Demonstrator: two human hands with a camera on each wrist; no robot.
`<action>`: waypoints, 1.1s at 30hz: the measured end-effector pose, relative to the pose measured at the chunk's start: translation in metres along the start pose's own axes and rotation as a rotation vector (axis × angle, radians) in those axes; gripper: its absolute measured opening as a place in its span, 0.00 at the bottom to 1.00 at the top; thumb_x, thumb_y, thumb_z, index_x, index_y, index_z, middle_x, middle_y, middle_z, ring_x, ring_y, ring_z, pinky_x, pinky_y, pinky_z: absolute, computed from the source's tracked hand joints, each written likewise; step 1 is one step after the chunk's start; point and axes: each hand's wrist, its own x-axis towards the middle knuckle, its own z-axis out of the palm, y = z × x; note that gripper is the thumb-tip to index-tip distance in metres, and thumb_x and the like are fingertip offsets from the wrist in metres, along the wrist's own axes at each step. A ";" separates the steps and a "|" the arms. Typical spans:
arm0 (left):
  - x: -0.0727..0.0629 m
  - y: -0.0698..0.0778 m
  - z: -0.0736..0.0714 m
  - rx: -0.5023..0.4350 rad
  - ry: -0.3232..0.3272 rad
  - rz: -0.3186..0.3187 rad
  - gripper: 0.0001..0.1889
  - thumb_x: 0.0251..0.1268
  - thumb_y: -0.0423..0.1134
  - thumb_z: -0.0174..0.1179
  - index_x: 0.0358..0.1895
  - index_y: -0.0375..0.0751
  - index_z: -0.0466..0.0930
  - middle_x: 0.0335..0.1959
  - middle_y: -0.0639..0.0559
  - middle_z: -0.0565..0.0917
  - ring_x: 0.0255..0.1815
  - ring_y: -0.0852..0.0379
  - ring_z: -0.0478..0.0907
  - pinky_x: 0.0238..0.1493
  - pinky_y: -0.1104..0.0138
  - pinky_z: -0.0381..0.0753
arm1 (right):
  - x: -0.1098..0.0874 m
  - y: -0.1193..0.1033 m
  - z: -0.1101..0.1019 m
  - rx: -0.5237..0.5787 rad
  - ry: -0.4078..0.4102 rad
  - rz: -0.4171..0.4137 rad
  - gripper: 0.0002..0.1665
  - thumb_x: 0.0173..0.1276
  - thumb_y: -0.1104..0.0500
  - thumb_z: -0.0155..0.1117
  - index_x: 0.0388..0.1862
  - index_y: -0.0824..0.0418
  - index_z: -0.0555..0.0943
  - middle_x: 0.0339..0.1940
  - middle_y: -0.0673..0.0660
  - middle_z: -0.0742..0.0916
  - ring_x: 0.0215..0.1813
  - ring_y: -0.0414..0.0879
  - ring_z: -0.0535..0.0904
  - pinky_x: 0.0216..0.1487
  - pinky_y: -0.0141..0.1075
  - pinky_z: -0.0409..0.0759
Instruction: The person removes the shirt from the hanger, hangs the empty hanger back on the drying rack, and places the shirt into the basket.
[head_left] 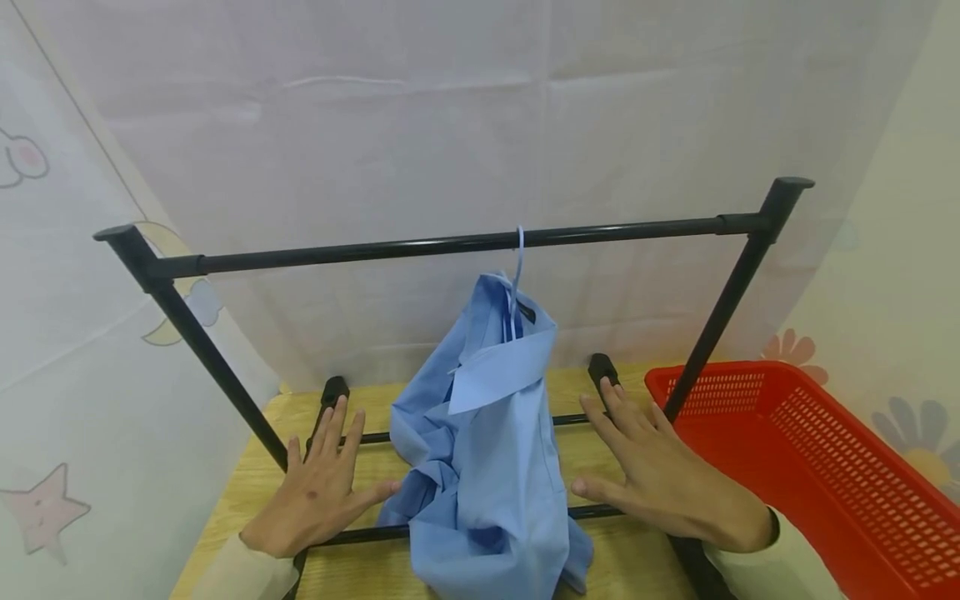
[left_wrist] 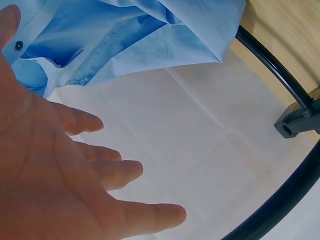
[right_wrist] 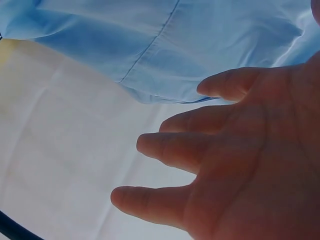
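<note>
A light blue collared shirt (head_left: 510, 450) hangs from a pale blue hanger (head_left: 519, 258), hooked over the black top bar (head_left: 360, 251) of a rack. Its lower part bunches in folds over the rack's low bars. To its left is my left hand (head_left: 315, 492), fingers spread, the thumb tip close by the cloth. My right hand (head_left: 660, 475) is held out on the other side with its fingers straight and apart. Both palms face down and hold nothing. Dark buttons show on the shirt (left_wrist: 115, 40) in the left wrist view.
A red plastic basket (head_left: 780, 450) stands at the right, behind the rack's right post (head_left: 720, 317). The rack's left post (head_left: 217, 367) slants down to a wooden tabletop (head_left: 232, 533). White sheeting (head_left: 375, 150) covers the back, and printed walls flank both sides.
</note>
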 end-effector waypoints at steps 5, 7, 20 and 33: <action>0.001 0.001 0.001 0.012 0.010 0.010 0.55 0.64 0.71 0.55 0.79 0.33 0.46 0.81 0.35 0.36 0.79 0.32 0.38 0.62 0.23 0.39 | -0.001 -0.005 -0.003 0.012 0.010 -0.027 0.56 0.67 0.28 0.56 0.81 0.60 0.54 0.82 0.65 0.49 0.79 0.69 0.46 0.71 0.69 0.38; 0.001 0.001 0.001 0.017 0.011 0.014 0.55 0.64 0.71 0.54 0.79 0.33 0.45 0.81 0.35 0.36 0.79 0.33 0.39 0.62 0.24 0.40 | -0.001 -0.007 -0.004 0.012 0.011 -0.035 0.56 0.67 0.28 0.56 0.81 0.60 0.54 0.82 0.65 0.49 0.79 0.69 0.46 0.72 0.69 0.37; 0.005 0.008 -0.002 0.044 0.056 0.063 0.54 0.65 0.70 0.54 0.78 0.30 0.49 0.81 0.35 0.39 0.80 0.35 0.40 0.63 0.24 0.44 | -0.002 -0.025 -0.013 -0.006 0.003 -0.050 0.59 0.65 0.25 0.53 0.82 0.59 0.51 0.82 0.63 0.47 0.80 0.66 0.45 0.71 0.70 0.35; 0.007 0.009 0.001 0.044 0.059 0.076 0.54 0.65 0.70 0.54 0.78 0.31 0.48 0.80 0.34 0.39 0.80 0.35 0.40 0.62 0.24 0.45 | 0.006 -0.046 -0.018 -0.031 0.006 -0.089 0.58 0.66 0.25 0.52 0.82 0.57 0.49 0.82 0.62 0.49 0.80 0.65 0.45 0.68 0.74 0.38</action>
